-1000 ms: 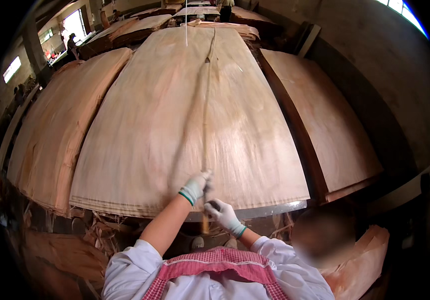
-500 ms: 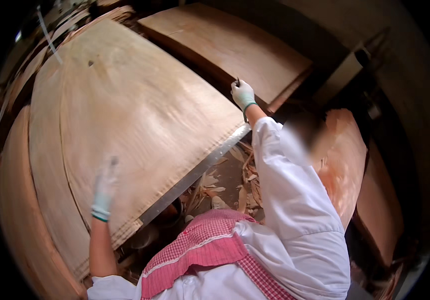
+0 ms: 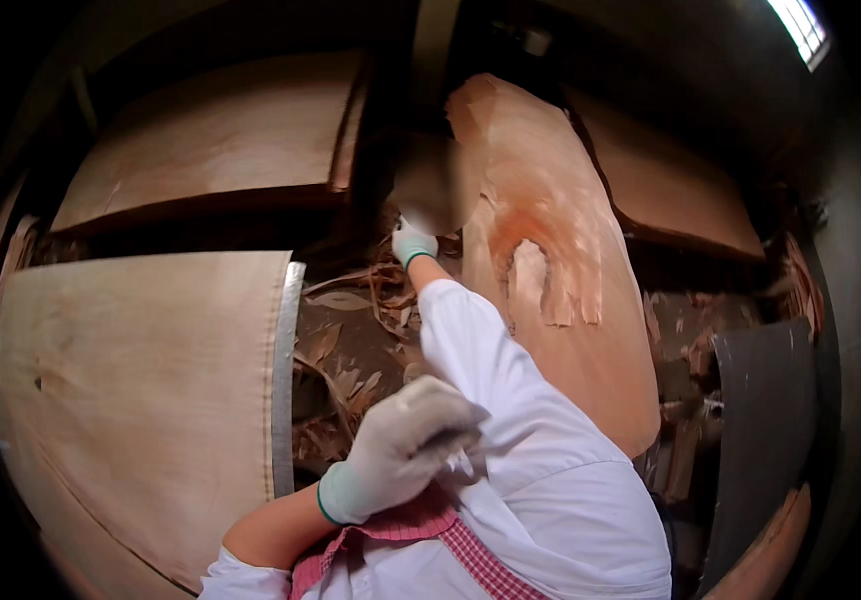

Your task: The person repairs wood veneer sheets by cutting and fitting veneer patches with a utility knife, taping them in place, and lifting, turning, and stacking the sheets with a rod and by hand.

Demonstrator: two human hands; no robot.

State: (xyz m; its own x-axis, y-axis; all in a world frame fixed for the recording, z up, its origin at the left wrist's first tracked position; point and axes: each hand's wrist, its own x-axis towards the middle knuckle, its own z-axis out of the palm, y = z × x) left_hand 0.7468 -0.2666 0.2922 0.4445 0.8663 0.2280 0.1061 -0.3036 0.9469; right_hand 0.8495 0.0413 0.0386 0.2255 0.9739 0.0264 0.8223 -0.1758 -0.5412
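Observation:
My left hand (image 3: 401, 450), in a white and pale green knit glove, is raised in front of my body over the pink checked apron (image 3: 486, 552). Its fingers are loosely bent and slightly blurred, with nothing visible in them. Farther off, my right hand (image 3: 415, 242) reaches out in a matching glove, its fingers closed. A small dark tip shows at them, but I cannot make out what it belongs to. The nearest large piece is a stack of reddish veneer sheets (image 3: 591, 370) with a torn top layer, just right of my right arm. A large pale veneer sheet (image 3: 151, 370) lies at left, away from both hands.
A metal strip (image 3: 286, 385) edges the pale sheet's table. Veneer scraps (image 3: 346, 385) litter the floor between table and stack. More veneer stacks stand at the back left (image 3: 211, 135) and back right (image 3: 666, 175). A dark grey panel (image 3: 766, 430) is at far right.
My view has turned right, so the pale sheet now sits farther left. My left hand has left its place over that sheet and come in front of my body. My right hand now reaches beside the reddish stack.

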